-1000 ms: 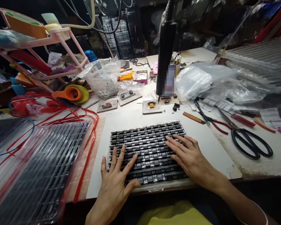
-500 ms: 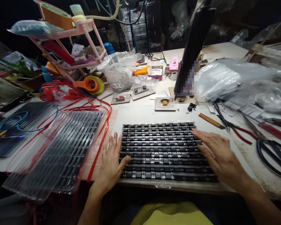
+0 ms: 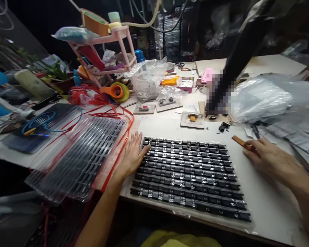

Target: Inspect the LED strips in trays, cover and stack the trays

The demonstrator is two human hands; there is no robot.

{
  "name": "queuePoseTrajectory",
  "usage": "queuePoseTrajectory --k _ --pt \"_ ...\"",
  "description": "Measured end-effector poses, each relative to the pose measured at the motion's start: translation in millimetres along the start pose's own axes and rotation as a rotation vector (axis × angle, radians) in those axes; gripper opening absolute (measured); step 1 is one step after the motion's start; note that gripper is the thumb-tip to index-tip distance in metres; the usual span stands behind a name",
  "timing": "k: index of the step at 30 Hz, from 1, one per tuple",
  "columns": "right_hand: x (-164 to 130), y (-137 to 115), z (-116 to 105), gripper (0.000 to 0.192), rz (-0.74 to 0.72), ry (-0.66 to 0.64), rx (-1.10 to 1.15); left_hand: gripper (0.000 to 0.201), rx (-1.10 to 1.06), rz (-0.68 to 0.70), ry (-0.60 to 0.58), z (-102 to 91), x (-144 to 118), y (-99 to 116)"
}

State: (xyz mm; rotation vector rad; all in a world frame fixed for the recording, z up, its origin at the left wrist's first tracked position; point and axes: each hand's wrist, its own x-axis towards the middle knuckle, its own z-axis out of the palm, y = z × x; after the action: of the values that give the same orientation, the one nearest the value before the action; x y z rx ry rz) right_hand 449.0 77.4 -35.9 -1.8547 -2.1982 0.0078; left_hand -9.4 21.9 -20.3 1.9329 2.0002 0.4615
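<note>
A clear plastic tray (image 3: pixel 243 185) lies on the bench in front of me, with long rows of small black electronic parts (image 3: pixel 190 171) in it. My left hand (image 3: pixel 134 152) rests along its left edge, fingers stretched out and thumb touching the upper left corner. Off to the right of the tray, my right hand (image 3: pixel 269 156) has its fingers curled round the near end of a flat brown strip-like tool (image 3: pixel 237 140). That end is hidden under the fingers.
Stacked clear trays (image 3: pixel 84 154) and red strapping (image 3: pixel 130 120) lie at the left. Behind the parts stand a small board with a yellow-brown piece (image 3: pixel 192 120) and a black post (image 3: pixel 237 65). Plastic bags (image 3: pixel 262 99) spread at the right; a pink rack (image 3: pixel 123 44) stands back left.
My right hand has left the tray's right edge and moved right to the brown tool. My left hand has slid up the left edge. The view has swung left, and the tray appears more turned.
</note>
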Motion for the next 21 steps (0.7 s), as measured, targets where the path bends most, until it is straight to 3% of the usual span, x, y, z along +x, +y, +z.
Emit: queuePoseTrajectory --k 5,11,17,21 --pt "-6 -10 5 0.028 0.080 0.010 -0.018 0.073 0.082 0.090 -0.021 17.7 -1 -11" --pt "-6 -15 3 0.030 0.130 0.098 -0.028 0.067 0.110 0.178 -0.018 20.7 1 -23" --pt "-4 -26 -6 0.021 0.159 -0.013 0.105 0.068 0.121 0.169 -0.024 22.0 5 -22" --pt "-4 -35 -17 0.029 0.168 -0.014 0.217 0.070 0.084 0.155 -0.017 21.3 4 -20"
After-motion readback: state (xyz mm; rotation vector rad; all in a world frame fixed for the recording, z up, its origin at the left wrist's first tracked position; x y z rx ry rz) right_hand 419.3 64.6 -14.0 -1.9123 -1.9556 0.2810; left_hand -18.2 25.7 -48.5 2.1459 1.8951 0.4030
